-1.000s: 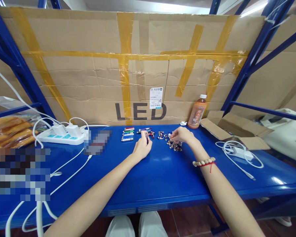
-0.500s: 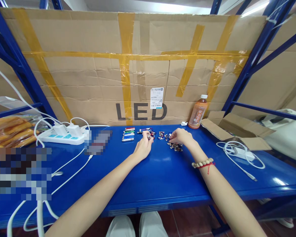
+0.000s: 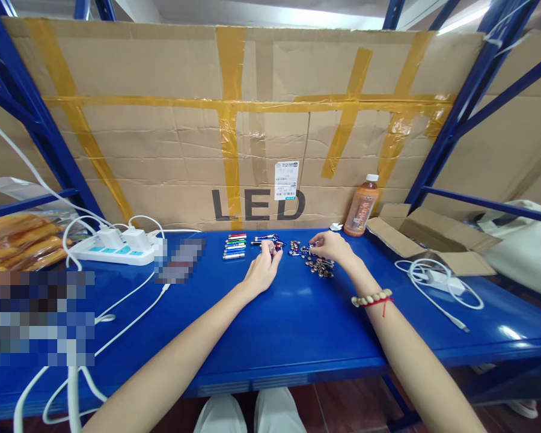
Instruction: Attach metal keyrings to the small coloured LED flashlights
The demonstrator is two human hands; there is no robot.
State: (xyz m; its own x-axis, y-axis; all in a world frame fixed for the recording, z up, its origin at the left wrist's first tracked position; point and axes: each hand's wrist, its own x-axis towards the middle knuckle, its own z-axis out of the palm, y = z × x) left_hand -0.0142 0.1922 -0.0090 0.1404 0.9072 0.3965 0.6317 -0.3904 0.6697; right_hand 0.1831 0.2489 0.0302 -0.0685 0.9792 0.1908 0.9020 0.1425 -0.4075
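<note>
Across the blue tabletop (image 3: 297, 325) one bottle (image 3: 362, 208) is standing. The left hand (image 3: 262, 269) is gripping one small piece (image 3: 272, 247) tightly; the right hand (image 3: 336, 246), its grip narrow, is hovering at uncountable metal parts (image 3: 322, 268), whether holding any I cannot tell.

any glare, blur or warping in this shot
Head view: glare brightens the right end of the blue tabletop; head view: the blue rack posts splay outward, probably lens distortion; head view: pixel blocks mask the lower left; head view: metal pieces by the right hand are too small to make out.
</note>
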